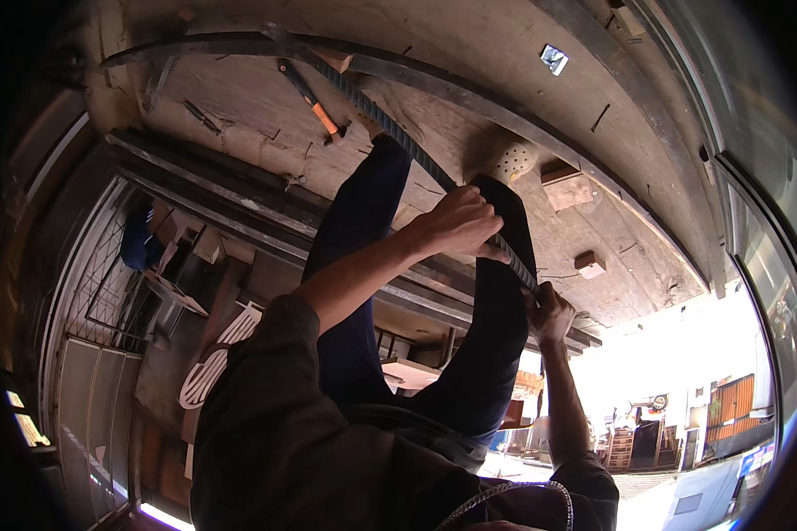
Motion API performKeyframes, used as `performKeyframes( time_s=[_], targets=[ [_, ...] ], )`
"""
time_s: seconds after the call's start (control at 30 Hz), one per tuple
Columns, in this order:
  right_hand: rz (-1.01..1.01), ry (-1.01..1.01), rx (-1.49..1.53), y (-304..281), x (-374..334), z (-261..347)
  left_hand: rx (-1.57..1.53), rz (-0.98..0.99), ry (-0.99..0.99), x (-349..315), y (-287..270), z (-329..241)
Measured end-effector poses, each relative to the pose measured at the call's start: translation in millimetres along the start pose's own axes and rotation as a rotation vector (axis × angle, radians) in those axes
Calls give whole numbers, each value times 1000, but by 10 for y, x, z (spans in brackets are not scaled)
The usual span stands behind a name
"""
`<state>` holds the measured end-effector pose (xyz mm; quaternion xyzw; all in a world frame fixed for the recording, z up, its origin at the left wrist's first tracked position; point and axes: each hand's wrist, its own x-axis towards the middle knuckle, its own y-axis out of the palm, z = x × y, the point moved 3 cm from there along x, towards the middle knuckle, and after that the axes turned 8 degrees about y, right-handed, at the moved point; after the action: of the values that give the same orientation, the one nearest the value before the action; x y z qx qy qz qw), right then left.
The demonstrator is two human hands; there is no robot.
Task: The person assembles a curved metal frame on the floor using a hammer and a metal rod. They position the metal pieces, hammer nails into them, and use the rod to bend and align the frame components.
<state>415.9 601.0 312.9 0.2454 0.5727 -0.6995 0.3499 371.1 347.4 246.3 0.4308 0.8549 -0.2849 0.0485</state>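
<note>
My left hand (460, 221) is closed around a long dark bar (390, 128) with ridges across it, like a reinforcing bar. Lower down, my right hand (549, 314) grips the same bar at its near end. From there the bar slants up and left past my knees, its far end over a curved dark metal strip (469, 88) on the floor. My legs, in dark trousers, are spread on either side of the bar's middle. A pale clog with holes (514, 162) shows on my right foot.
An orange-gripped tool (325, 118) and wooden blocks (589, 264) lie on the floor (629, 177). Several long metal tubes (212, 190) run beneath my legs. A white slatted chair (221, 354) stands at left. Glass panels (766, 257) line the right, by a bright opening.
</note>
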Motion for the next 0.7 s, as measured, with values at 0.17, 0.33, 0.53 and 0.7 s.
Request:
performKeyframes(
  time_s=[0.17,0.33,0.53,0.7],
  targets=[
    [246,325,136,-588,-1012,547,-125,175,219,-120,-218,-546],
    [316,572,38,-1065,-1429,1058,-247,-278,209,-201,-393,-497],
    [248,677,95,-1266,-1652,1534,-719,-1602,-1406,-1213,-84,2311],
    [255,448,-180,-1112,-2084,1450,-861,-1494,-1755,-1478,309,3813]
  ],
)
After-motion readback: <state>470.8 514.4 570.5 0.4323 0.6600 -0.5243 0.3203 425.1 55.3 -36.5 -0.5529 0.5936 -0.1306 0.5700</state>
